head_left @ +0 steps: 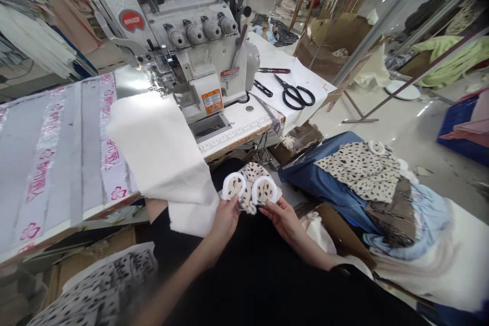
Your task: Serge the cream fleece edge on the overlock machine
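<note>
I hold a small leopard-print fabric piece (250,186) with two white-rimmed round ears over my lap. My left hand (225,219) pinches its left ear from below. The right ear is pinched by my right hand (283,219). A white fleece cloth (160,147) drapes off the table edge just left of my hands. The overlock sewing machine (194,46) stands on the table beyond it.
Black scissors (295,94) and small clippers (263,88) lie on the table right of the machine. A pile of leopard-print pieces (361,168) on blue cloth sits to my right. Spotted fabric (103,285) lies at lower left. Boxes and racks stand behind.
</note>
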`<state>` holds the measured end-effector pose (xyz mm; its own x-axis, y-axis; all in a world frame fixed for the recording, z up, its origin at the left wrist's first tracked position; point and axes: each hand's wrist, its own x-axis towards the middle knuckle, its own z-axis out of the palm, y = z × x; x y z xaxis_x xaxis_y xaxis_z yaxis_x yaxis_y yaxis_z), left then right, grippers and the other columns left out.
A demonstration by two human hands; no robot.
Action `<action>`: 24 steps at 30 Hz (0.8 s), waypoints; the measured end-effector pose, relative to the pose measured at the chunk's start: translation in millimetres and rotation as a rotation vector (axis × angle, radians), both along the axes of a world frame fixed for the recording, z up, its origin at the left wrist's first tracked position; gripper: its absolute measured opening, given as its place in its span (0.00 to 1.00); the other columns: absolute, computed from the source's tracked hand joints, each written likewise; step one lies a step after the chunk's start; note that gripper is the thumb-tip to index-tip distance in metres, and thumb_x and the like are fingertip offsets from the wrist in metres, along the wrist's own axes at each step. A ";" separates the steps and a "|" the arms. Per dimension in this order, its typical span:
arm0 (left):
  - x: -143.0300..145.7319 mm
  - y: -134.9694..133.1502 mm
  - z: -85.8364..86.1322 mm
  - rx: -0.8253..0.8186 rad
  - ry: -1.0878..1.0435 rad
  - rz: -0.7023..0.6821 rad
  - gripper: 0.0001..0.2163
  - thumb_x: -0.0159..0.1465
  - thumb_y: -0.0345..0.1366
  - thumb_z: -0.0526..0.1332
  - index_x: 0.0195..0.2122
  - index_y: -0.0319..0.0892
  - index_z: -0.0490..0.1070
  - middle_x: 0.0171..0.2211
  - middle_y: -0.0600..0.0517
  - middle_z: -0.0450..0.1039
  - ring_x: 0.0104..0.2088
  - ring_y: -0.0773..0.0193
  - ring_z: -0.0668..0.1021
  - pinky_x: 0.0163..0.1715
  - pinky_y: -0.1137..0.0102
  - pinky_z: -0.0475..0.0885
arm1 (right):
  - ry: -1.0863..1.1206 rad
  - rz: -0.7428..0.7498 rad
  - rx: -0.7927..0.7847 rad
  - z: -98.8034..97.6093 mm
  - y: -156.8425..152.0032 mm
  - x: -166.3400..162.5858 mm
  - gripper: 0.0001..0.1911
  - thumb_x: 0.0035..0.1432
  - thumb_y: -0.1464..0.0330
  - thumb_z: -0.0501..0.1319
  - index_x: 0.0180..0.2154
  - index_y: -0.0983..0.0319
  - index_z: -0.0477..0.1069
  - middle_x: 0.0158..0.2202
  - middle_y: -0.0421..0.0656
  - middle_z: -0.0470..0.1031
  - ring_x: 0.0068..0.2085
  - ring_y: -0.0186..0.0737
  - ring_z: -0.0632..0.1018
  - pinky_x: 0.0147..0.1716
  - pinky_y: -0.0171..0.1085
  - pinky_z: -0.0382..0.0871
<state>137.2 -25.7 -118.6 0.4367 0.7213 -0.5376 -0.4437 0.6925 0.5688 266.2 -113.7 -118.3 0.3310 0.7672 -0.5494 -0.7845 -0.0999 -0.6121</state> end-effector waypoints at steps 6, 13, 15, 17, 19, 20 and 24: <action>-1.1 0.8 -1.3 -0.031 0.002 0.015 0.18 0.55 0.30 0.63 0.47 0.37 0.65 0.42 0.44 0.72 0.39 0.62 0.75 0.41 0.67 0.70 | 0.009 0.011 0.025 -2.6 -0.4 0.1 0.17 0.43 0.70 0.68 0.38 0.61 0.71 0.38 0.41 0.76 0.37 0.36 0.76 0.37 0.34 0.72; -1.2 0.1 2.2 -0.035 -0.006 0.004 0.16 0.54 0.29 0.63 0.44 0.35 0.67 0.40 0.44 0.73 0.37 0.62 0.76 0.37 0.69 0.71 | 0.001 0.020 0.035 -6.2 -1.8 -0.2 0.17 0.43 0.70 0.68 0.39 0.61 0.71 0.38 0.41 0.76 0.37 0.36 0.77 0.36 0.34 0.73; -1.0 -0.4 3.5 -0.042 -0.012 0.005 0.15 0.54 0.29 0.63 0.43 0.35 0.67 0.41 0.44 0.73 0.37 0.62 0.76 0.37 0.69 0.71 | -0.001 0.025 0.042 -5.9 -2.2 -0.3 0.18 0.43 0.70 0.68 0.39 0.60 0.71 0.38 0.41 0.76 0.36 0.36 0.77 0.36 0.34 0.73; -1.0 -0.6 4.3 -0.050 -0.017 0.011 0.14 0.54 0.28 0.63 0.43 0.35 0.68 0.42 0.44 0.72 0.38 0.62 0.75 0.39 0.69 0.70 | -0.002 0.029 0.045 -5.1 -2.3 -0.3 0.17 0.43 0.70 0.68 0.39 0.60 0.71 0.38 0.41 0.77 0.36 0.36 0.77 0.37 0.34 0.72; -1.3 -0.4 4.5 -0.053 -0.024 0.013 0.14 0.54 0.28 0.63 0.42 0.35 0.68 0.43 0.44 0.72 0.40 0.62 0.75 0.41 0.69 0.70 | -0.002 0.033 0.043 -4.3 -2.3 -0.5 0.17 0.43 0.70 0.68 0.39 0.61 0.71 0.38 0.41 0.77 0.36 0.36 0.77 0.36 0.34 0.72; -1.6 -0.2 4.5 -0.054 -0.027 0.013 0.13 0.54 0.28 0.63 0.42 0.35 0.68 0.42 0.44 0.72 0.40 0.62 0.75 0.41 0.69 0.70 | 0.000 0.035 0.042 -3.9 -2.2 -0.6 0.16 0.44 0.70 0.67 0.38 0.61 0.71 0.38 0.41 0.77 0.36 0.36 0.77 0.36 0.34 0.72; -2.5 0.5 5.1 -0.052 -0.034 0.011 0.14 0.55 0.28 0.62 0.44 0.36 0.67 0.42 0.45 0.72 0.39 0.62 0.75 0.39 0.69 0.70 | 0.008 0.035 0.032 -3.7 -2.2 -0.9 0.17 0.42 0.70 0.68 0.38 0.60 0.71 0.37 0.40 0.77 0.36 0.35 0.77 0.36 0.33 0.72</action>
